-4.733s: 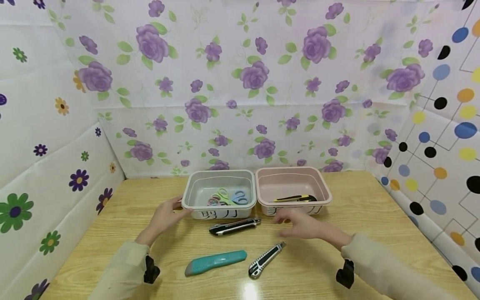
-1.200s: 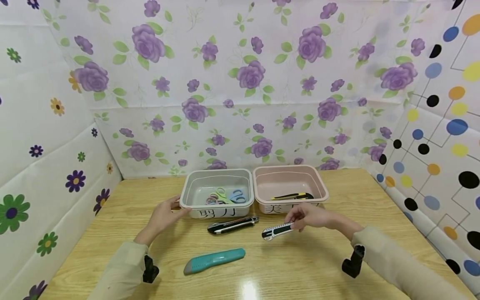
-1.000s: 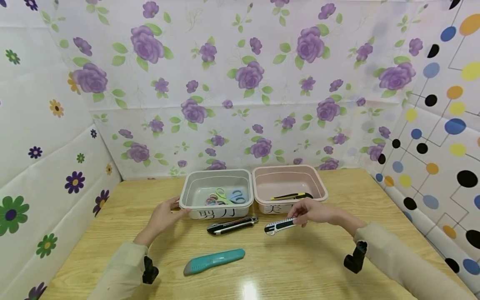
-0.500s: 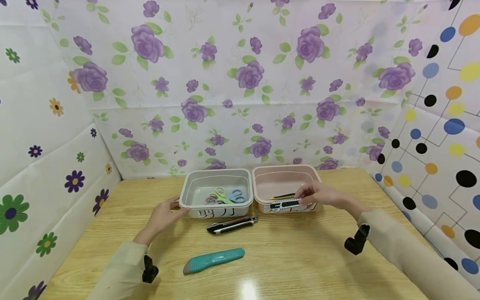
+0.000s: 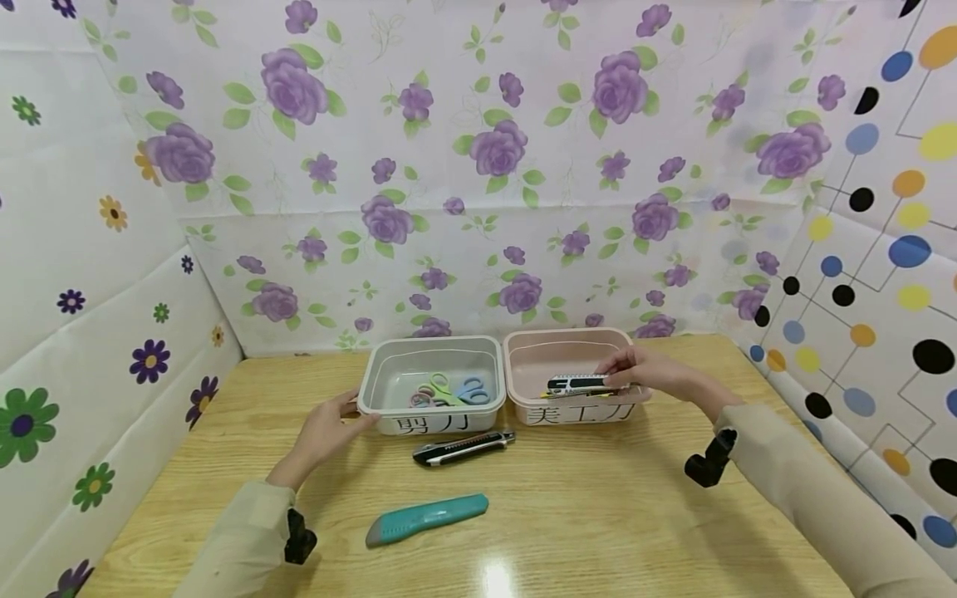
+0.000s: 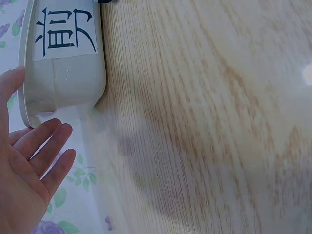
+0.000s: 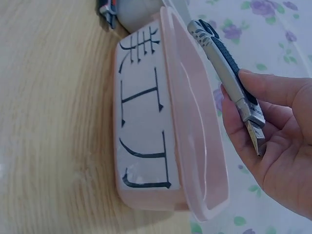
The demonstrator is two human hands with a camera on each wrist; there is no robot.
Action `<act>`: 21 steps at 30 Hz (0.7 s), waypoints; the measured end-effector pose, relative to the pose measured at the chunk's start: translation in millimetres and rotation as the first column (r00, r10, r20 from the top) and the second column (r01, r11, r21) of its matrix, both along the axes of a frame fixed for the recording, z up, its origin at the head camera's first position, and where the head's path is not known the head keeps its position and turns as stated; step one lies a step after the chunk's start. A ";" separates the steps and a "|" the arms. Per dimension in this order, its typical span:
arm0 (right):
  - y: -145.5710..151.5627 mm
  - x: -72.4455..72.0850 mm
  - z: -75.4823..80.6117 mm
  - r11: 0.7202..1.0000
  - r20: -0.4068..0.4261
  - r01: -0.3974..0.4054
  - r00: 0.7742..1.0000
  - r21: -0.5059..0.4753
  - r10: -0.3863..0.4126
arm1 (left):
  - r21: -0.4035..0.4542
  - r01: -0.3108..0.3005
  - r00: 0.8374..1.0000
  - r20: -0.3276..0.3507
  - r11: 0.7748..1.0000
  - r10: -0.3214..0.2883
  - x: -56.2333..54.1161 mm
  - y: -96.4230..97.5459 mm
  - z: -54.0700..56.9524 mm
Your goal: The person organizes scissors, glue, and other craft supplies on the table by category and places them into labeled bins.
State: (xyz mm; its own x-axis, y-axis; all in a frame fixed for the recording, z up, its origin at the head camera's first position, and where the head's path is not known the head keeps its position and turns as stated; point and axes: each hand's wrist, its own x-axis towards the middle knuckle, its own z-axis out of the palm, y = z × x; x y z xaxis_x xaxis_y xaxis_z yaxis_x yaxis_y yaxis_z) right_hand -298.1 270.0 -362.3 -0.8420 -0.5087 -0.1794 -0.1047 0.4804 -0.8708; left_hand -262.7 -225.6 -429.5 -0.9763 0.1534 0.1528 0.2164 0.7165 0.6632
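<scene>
My right hand (image 5: 645, 372) pinches a silver-and-black utility knife (image 5: 577, 383) between thumb and fingers, over the pink basket (image 5: 516, 355). In the right wrist view, a short piece of blade (image 7: 254, 137) shows at the knife's end towards the palm. Inside that basket lies a yellow-and-black utility knife (image 5: 555, 395), partly hidden. My left hand (image 5: 323, 432) touches the left corner of the grey basket (image 5: 370, 378), fingers fairly straight and thumb at the rim. Several scissors (image 5: 447, 391) lie in the grey basket. A black-and-white utility knife (image 5: 463, 448) and a teal utility knife (image 5: 428, 519) lie on the table.
The two baskets stand side by side at the back of the wooden table (image 5: 598, 515), with paper labels on their fronts. Patterned cloth (image 5: 463, 166) hangs behind the table and on both sides. A small black device (image 5: 299, 538) sits at each wrist.
My right hand has picked up the silver-and-black utility knife from the table, raised it and carried it back over the pink basket. The left hand has stayed at the grey basket.
</scene>
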 end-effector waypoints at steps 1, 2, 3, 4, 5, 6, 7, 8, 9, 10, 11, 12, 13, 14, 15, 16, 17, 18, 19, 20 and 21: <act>0.8 -1.5 0.3 1.000 -0.003 0.010 1.000 0.001 -0.010 | -0.001 0.002 1.000 -0.001 1.000 -0.002 -0.2 0.0 -0.2; 1.2 -2.9 0.9 1.000 -0.005 0.019 1.000 0.003 -0.019 | -0.002 0.001 1.000 -0.002 1.000 -0.001 -0.3 0.0 -0.5; 1.7 -4.2 1.4 1.000 -0.012 0.026 1.000 0.005 -0.026 | -0.003 0.001 1.000 -0.001 1.000 -0.001 -0.5 -0.1 -0.8; 2.2 -5.4 2.0 1.000 -0.020 0.030 0.999 0.009 -0.030 | -0.003 -0.002 1.000 -0.001 1.000 0.002 -0.7 -0.2 -1.1; 2.4 -6.4 2.6 0.999 -0.018 0.038 0.999 0.009 -0.038 | -0.003 -0.004 1.000 0.000 1.000 0.004 -0.8 -0.4 -1.4; 2.9 -7.4 2.8 0.999 -0.018 0.043 0.999 0.008 -0.043 | -0.003 -0.004 1.000 0.001 1.000 0.004 -0.8 -0.4 -1.5; 3.1 -8.5 3.0 0.999 -0.019 0.049 0.999 0.007 -0.048 | -0.006 -0.004 1.000 0.000 1.000 0.004 -0.7 -0.5 -1.5; 3.4 -9.6 3.0 0.999 -0.020 0.054 0.998 0.006 -0.054 | -0.005 -0.004 1.000 -0.001 1.000 0.004 -0.7 -0.5 -1.4; 3.8 -10.8 2.7 0.998 -0.023 0.060 0.998 0.004 -0.060 | -0.003 -0.005 1.000 -0.001 1.000 0.005 -0.8 -0.7 -1.5; 4.1 -12.0 2.3 0.998 -0.022 0.063 0.998 0.000 -0.063 | -0.001 -0.006 1.000 -0.002 1.000 0.006 -0.9 -0.7 -1.5; 4.3 -13.2 1.7 0.998 -0.020 0.069 0.997 -0.004 -0.069 | 0.000 -0.004 1.000 -0.002 1.000 0.004 -0.8 -0.8 -1.3; 4.3 -14.5 0.9 0.997 -0.022 0.073 0.997 -0.007 -0.073 | -0.002 0.000 1.000 -0.003 1.000 0.000 -0.7 -0.9 -1.3; 4.2 -15.8 0.1 0.997 -0.020 0.079 0.997 -0.010 -0.080 | -0.002 0.000 1.000 -0.004 1.000 0.000 -0.7 -0.9 -1.2; 4.1 -17.3 -0.9 0.996 -0.019 0.084 0.996 -0.012 -0.084 | 0.001 -0.001 1.000 -0.004 1.000 0.001 -0.7 -1.1 -1.1; 3.8 -18.6 -1.9 0.996 -0.020 0.087 0.996 -0.014 -0.087 | 0.004 -0.003 1.000 -0.005 1.000 0.003 -0.6 -1.0 -1.0; 3.4 -19.8 -2.9 0.996 -0.022 0.088 0.996 -0.013 -0.089 | 0.006 -0.002 1.000 -0.006 1.000 0.002 -0.5 -0.9 -0.7; 3.2 -21.2 -4.1 0.996 -0.022 0.087 0.996 -0.014 -0.087 | 0.004 0.001 1.000 -0.008 1.000 -0.001 -0.2 -0.7 -0.5; 3.0 -22.4 -5.4 0.996 -0.025 0.085 0.996 -0.013 -0.086 | 0.004 0.003 1.000 -0.008 1.000 -0.003 -0.1 -0.5 -0.4; 2.5 -23.6 -6.8 0.996 -0.021 0.087 0.996 -0.014 -0.087 | 0.007 0.001 1.000 -0.007 1.000 -0.001 -0.1 -0.3 -0.2; 1.9 -24.7 -8.1 0.996 -0.019 0.089 0.996 -0.013 -0.089 | 0.009 -0.001 1.000 -0.006 1.000 0.001 -0.3 -0.1 -0.3; 1.3 -25.8 -9.7 0.996 -0.016 0.091 0.996 -0.010 -0.091 | 0.008 -0.001 1.000 -0.005 1.000 0.001 -0.3 0.0 -0.3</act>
State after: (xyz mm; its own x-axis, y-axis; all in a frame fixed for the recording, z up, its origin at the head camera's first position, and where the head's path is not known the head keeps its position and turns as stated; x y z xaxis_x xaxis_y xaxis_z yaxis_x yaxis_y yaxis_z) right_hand -324.0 271.3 -372.1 -0.8879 -0.4312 -0.1605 -0.0752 0.4802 -0.8739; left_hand -262.9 -225.6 -429.8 -0.9758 0.1507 0.1586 0.2185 0.7113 0.6681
